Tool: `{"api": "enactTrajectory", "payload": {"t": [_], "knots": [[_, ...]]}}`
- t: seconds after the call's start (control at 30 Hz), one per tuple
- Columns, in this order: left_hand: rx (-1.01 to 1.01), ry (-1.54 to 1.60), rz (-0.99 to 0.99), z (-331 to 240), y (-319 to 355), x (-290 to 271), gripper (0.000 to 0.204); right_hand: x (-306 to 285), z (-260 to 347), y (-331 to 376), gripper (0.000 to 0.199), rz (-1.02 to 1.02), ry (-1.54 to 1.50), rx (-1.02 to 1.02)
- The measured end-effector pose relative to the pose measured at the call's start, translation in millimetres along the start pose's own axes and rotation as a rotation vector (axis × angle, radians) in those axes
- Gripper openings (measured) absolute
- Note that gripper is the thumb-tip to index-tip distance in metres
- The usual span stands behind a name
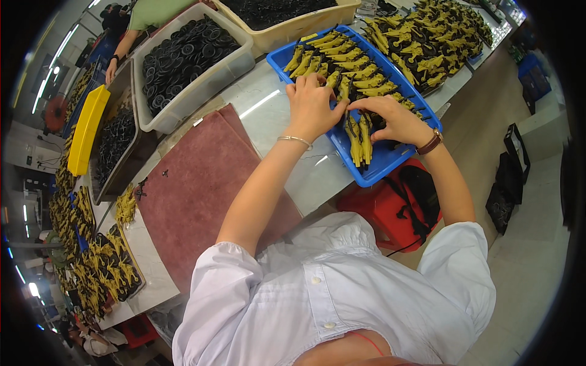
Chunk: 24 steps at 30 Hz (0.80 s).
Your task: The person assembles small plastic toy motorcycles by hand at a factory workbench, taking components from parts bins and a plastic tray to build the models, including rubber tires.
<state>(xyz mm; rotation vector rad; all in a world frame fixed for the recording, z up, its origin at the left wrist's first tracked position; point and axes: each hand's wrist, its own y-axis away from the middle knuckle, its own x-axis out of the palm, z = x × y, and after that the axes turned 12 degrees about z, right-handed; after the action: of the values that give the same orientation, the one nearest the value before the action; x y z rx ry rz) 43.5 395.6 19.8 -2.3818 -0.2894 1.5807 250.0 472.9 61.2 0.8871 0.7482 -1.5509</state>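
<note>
Both my hands are over a blue tray point(367, 177) filled with rows of yellow-and-black plastic parts point(356, 58), whose exact kind I cannot make out. My left hand point(311, 108) is curled, thumb and fingers closed around one yellow-and-black part point(343, 89) in the middle of the tray. From the right, my right hand point(400, 120) reaches in with thumb and index finger spread apart. Its index fingertip touches the near end of that part or lies right beside it. Below, a few more parts point(360, 137) lie side by side.
A reddish-brown mat point(207, 183) covers the table on the left. Bins of black round parts point(183, 58) and small black pieces point(116, 146) stand beyond it, near a yellow tray point(88, 131). Another person's arm point(125, 46) reaches in there. A red stool point(378, 204) stands below the blue tray.
</note>
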Motion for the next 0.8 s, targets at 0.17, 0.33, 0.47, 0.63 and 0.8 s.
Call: {"api": "enactTrajectory", "payload": {"t": [0.17,0.33,0.47,0.63,0.8], "knots": [[-0.092,-0.059,0.121,1,-12,-2,0.037,-2,13,-1,0.08,0.013,-0.03,0.153],[-0.085,-0.162,0.14,8,-21,-4,0.034,0,12,-1,0.077,0.04,0.197,0.037],[-0.089,-0.106,0.184,9,-14,-8,0.032,-1,19,-6,0.064,0.035,0.378,-0.097],[-0.09,0.036,0.038,20,-13,-1,0.03,3,0,-14,0.055,-0.018,0.404,-0.072],[0.036,0.156,0.067,36,-2,0,0.022,9,-10,-24,0.054,-0.188,0.387,0.005]]}}
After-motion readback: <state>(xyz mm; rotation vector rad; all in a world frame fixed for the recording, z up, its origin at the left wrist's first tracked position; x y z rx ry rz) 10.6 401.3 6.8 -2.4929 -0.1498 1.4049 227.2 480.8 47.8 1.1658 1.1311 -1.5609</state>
